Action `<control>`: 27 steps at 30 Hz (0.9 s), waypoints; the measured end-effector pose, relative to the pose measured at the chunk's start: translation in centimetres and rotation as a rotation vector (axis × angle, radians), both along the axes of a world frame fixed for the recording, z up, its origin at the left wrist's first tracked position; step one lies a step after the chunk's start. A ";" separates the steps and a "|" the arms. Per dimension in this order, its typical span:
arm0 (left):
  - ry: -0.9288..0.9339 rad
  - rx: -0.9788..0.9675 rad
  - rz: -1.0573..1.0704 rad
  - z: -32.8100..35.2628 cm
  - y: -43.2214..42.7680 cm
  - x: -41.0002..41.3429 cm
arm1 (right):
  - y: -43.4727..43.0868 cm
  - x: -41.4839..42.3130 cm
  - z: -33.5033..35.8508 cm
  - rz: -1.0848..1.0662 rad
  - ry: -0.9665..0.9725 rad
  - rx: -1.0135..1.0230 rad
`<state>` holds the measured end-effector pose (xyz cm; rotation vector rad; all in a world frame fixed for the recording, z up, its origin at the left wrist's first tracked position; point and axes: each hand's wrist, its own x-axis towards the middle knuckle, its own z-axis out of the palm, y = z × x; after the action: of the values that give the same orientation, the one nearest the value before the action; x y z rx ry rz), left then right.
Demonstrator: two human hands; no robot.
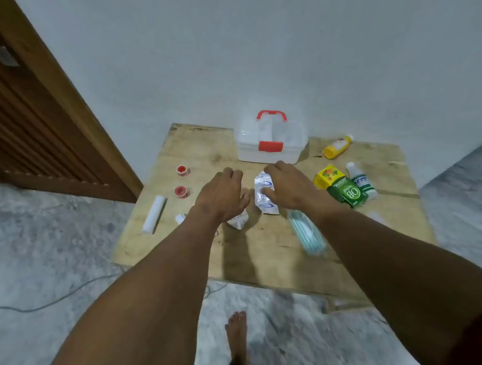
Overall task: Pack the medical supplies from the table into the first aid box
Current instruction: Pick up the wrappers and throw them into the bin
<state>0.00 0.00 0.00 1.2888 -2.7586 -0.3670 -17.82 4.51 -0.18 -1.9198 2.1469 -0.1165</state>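
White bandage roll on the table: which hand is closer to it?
Left. The left hand hovers to the right of the white bandage roll; the right hand is farther right, gripping a silver foil packet.

The wooden table [264, 260] is a pale, scuffed board. At its far edge stands the white first aid box [271, 147], with a red handle and latch. To the right lie a yellow bottle [337, 147], a white bottle [361, 179] and a green-and-yellow carton [337, 185], which touches the white bottle. On the left are two red tape rolls [183, 170], a white bandage roll [154, 214] and a small white item [180, 218]. Around the middle are a silver foil packet [263, 193], a crumpled packet [238, 220] and a pale blue mask pack [307, 234]
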 end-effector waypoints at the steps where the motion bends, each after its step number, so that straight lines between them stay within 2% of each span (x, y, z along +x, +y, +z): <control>1: -0.015 0.033 0.005 -0.6 -0.6 -0.2 | -0.8 -0.2 -0.7 -0.002 -0.013 0.020; 6: -0.180 0.207 -0.001 -3.6 -2.7 -0.2 | -3.0 -0.7 -3.6 0.015 -0.045 0.182; 10: -0.247 0.286 -0.025 -5.4 -4.0 0.1 | -4.1 -1.3 -5.9 0.016 -0.038 0.234; 17: -0.233 0.225 -0.114 -7.1 -6.0 0.1 | -4.9 -1.2 -7.2 0.014 0.083 0.306; 22: -0.181 0.262 -0.123 -8.1 -7.3 0.1 | -5.5 -1.1 -7.3 0.049 0.075 0.313; 27: -0.136 0.264 -0.145 -8.0 -7.7 0.1 | -5.2 -0.4 -7.2 0.020 0.043 0.237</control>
<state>0.10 -7.67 -8.01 1.2069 -3.0100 -0.7002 -18.21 -0.66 -7.40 -1.8218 2.0623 0.1769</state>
